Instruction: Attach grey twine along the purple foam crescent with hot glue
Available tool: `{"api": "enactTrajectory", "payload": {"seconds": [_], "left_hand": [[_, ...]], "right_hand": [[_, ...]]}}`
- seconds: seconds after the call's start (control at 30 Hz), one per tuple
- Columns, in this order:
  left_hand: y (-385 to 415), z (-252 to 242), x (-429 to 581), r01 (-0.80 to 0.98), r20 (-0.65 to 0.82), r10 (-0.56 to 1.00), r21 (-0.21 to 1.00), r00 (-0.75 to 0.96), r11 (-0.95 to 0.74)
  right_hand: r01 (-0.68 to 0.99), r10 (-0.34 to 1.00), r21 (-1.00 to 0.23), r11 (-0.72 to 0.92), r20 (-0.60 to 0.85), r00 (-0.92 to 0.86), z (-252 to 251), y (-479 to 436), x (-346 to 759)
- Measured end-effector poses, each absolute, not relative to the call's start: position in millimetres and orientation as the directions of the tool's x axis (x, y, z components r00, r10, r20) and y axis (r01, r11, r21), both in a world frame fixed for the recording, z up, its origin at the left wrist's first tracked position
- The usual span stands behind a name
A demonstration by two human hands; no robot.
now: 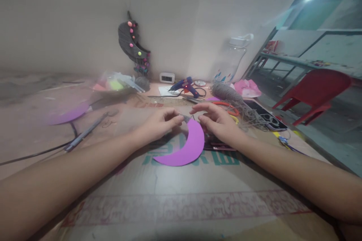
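A purple crescent-shaped cutout (190,147) hangs over the printed cardboard, its lower point turned left. Grey yarn (186,119) covers its upper tip. My left hand (165,120) pinches that wrapped tip between thumb and fingers. Just right of the tip is my right hand (216,120), its thumb and forefinger apart; a short dark strand shows near those fingertips. A skein of grey yarn (227,92) lies beyond my right hand, with loose strands trailing to the right. Orange-handled scissors (230,107) lie partly hidden behind the same hand.
A blue glue gun (185,86) rests at the back beside a small white digital clock (167,78). A plastic bottle (232,58) stands near the wall. A finished-looking grey crescent (127,41) with pompoms hangs there. At left are a bowl (113,90), a pen (86,131) and another purple piece (69,115).
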State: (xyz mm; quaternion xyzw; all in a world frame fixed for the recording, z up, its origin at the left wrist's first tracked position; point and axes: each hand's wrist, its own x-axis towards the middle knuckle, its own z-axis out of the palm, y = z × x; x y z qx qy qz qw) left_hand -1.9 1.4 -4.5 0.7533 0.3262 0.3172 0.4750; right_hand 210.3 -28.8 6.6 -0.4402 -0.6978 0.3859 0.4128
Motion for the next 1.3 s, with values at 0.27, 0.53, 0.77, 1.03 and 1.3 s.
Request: {"api": "enactTrajectory", "payload": {"seconds": [0.27,0.53,0.77,1.03,1.3], "left_hand": [[3.7,-5.3,-3.1,0.203,0.151,0.766,0.916,0.624,-0.347],[3.6,-6.4,-4.5,0.226,0.127,0.723,0.901,0.679,-0.371],[5.0,-8.4,-4.1,0.237,0.121,0.714,0.894,0.690,-0.380],[3.5,-5.0,-2.7,0.216,0.147,0.738,0.902,0.659,-0.373],[2.3,-4.9,-3.0,0.201,0.140,0.832,0.936,0.537,-0.288]], "right_hand": [[0.363,0.934,-0.891,0.274,0.157,-0.321,3.1,-24.6,209.8],[0.404,0.941,-0.879,0.253,0.126,-0.315,2.2,-25.0,212.2],[0.409,0.934,-0.874,0.261,0.122,-0.336,-0.4,-23.5,211.9],[0.417,0.941,-0.853,0.314,0.219,-0.259,2.2,-24.0,212.2],[0.359,0.943,-0.893,0.272,0.173,-0.283,3.6,-25.9,212.5]]}}
